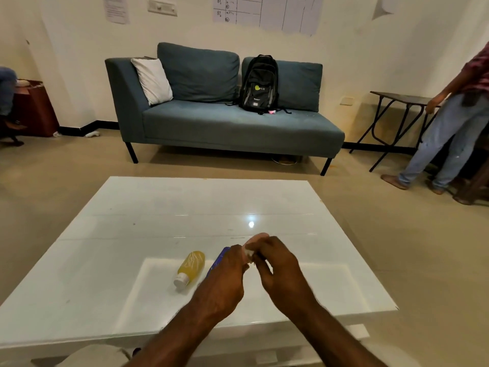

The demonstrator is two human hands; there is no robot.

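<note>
Your left hand (pixel 225 282) grips the blue tube (pixel 219 262) just above the worktop (pixel 132 234). Its long axis points up-right, toward your right hand (pixel 277 268), which pinches the tube's white tip (pixel 249 251). The yellow bottle (pixel 191 268) lies to the left.
</note>
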